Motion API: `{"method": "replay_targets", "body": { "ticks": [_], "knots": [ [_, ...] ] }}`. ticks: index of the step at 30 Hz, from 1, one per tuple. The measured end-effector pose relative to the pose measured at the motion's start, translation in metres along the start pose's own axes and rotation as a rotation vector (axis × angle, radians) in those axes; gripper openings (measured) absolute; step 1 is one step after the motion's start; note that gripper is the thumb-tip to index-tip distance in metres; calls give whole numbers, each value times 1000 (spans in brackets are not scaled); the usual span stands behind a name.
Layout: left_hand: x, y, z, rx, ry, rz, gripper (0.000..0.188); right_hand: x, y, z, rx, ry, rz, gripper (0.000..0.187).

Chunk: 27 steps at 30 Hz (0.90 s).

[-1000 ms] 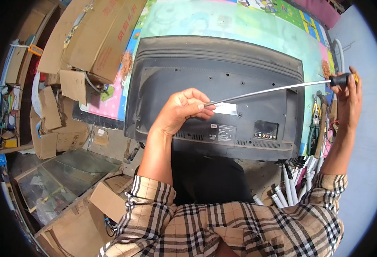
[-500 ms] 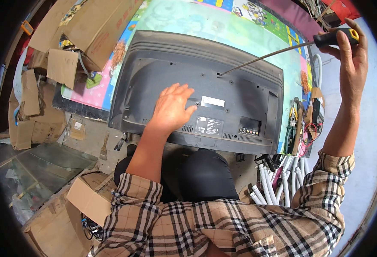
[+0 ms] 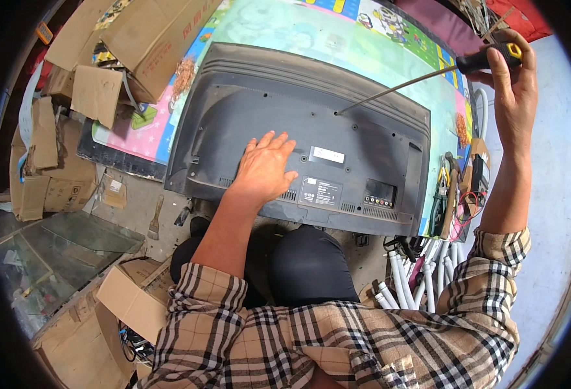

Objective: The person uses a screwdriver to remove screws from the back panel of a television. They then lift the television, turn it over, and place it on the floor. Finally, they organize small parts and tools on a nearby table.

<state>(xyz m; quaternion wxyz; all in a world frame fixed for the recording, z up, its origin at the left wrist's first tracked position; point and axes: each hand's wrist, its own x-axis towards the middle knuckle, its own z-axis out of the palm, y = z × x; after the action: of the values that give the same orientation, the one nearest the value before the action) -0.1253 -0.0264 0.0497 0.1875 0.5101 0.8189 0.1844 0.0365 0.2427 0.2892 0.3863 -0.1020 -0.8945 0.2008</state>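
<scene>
In front of me a black flat-screen television (image 3: 253, 123) lies with its back panel up on a table. My right hand (image 3: 515, 91), raised at the upper right, grips the black and yellow handle of a long screwdriver (image 3: 408, 84). The shaft slants down to the left, and its tip is at a screw hole (image 3: 337, 113) in the upper middle of the panel. My left hand (image 3: 265, 167) rests flat on the panel's left half with fingers stretched out, holding nothing. A white label (image 3: 327, 155) is just right of it.
Pliers (image 3: 442, 185) and a hammer (image 3: 449, 168) lie at the table's right edge beside red wires. White pipes (image 3: 399, 280) stand below. Cardboard boxes (image 3: 156, 52) are at the left, with glass sheets (image 3: 65, 243) and a brush (image 3: 156, 217) on the floor. A colourful mat (image 3: 272, 29) covers the table.
My right hand and the screwdriver handle have shifted slightly left, while the tip has stayed around the same hole. My left hand remains on the panel. The view has moved slightly.
</scene>
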Motion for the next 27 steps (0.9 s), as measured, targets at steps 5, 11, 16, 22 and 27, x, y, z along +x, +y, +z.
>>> {"method": "replay_targets", "body": {
  "ticks": [5,11,16,22,27],
  "knots": [
    [3,3,0,3,6,6,58,16,-19,27,30,-34,-69,37],
    [2,2,-1,1,25,8,57,49,-60,36,-32,-313,-204,33],
    [5,4,-1,18,22,23,57,55,-86,44,-78,-392,-299,29],
    [0,1,-2,29,38,26,56,54,-100,45,-252,-316,-287,30],
    [7,14,-4,9,34,58,55,61,-87,14,-478,-251,-204,35]
  ]
}}
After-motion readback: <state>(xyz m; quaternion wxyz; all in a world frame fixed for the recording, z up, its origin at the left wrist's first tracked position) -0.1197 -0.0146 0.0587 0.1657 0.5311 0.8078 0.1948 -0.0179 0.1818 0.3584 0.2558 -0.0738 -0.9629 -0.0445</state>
